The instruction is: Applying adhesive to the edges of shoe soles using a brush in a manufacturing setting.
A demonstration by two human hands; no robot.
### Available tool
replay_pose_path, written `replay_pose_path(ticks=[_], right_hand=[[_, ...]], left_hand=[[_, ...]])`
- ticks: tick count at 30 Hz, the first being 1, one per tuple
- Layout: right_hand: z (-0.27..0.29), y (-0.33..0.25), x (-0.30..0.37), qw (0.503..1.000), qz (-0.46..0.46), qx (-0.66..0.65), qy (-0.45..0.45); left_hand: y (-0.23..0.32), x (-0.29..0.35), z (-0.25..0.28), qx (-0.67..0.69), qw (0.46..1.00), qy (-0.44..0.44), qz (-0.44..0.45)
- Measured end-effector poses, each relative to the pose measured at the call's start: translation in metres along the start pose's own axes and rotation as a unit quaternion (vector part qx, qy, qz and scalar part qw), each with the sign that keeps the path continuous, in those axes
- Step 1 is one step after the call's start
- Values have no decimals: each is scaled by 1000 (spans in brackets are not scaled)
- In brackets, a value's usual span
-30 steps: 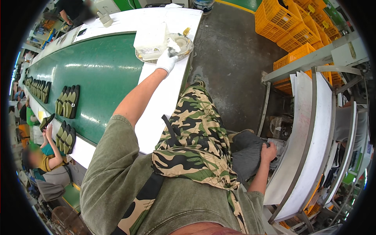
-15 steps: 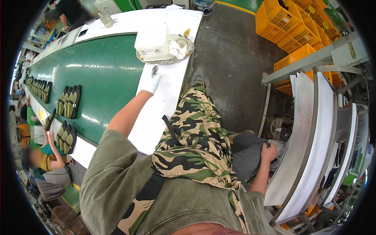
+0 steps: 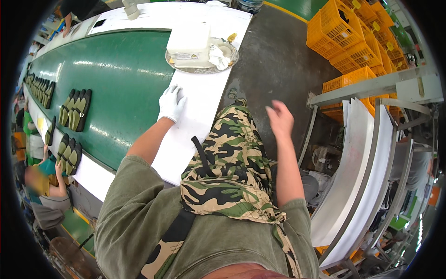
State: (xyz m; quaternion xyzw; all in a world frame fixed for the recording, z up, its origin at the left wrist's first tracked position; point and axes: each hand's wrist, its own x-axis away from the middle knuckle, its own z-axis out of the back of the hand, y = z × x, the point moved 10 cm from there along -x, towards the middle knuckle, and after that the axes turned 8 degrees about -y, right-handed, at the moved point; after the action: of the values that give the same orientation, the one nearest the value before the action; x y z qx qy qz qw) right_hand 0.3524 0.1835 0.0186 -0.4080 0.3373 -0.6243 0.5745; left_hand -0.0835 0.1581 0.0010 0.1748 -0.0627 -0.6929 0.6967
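While our gloved left hand (image 3: 171, 103) lies flat with an empty, spread grip on the white edge of the desk (image 3: 195, 121), our bare right hand (image 3: 280, 120) hangs open above the dark floor (image 3: 274, 60), holding nothing. Beside the left hand runs the green belt (image 3: 121, 79) with much free room. Farther along the edge, a round metal tray (image 3: 202, 69) carries a white box (image 3: 189, 39) and a crumpled cloth (image 3: 217, 56).

Even, bright overhead light. Pale streaks of glare run along the green belt (image 3: 116, 69), and the white counter (image 3: 195, 107) edge is nearly washed out. Shadows soft and short. Right hand (image 3: 280, 120) smeared by motion blur; gloved left hand (image 3: 171, 103) sharp. Strong fisheye bend: the belt curves, the racks (image 3: 362, 176) bow, corners go black. A person's face at far left is blurred.
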Motion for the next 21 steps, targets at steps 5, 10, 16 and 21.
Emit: replay_pose_path(ticks=[5, 10, 16, 21], right_hand=[[-131, -142, -83, 975, 169, 141, 7], [-192, -188, -125, 950, 205, 236, 15], [-201, -155, -152, 950, 182, 255, -8], [-180, -107, -114, 976, -11, -191, -103]], left_hand=[[-9, -5, -5, 23, 999, -22, 18], [-18, 0, -1, 33, 999, 6, 39], [-24, -2, -2, 73, 996, -16, 52], [-30, 3, -5, 62, 997, -6, 55]])
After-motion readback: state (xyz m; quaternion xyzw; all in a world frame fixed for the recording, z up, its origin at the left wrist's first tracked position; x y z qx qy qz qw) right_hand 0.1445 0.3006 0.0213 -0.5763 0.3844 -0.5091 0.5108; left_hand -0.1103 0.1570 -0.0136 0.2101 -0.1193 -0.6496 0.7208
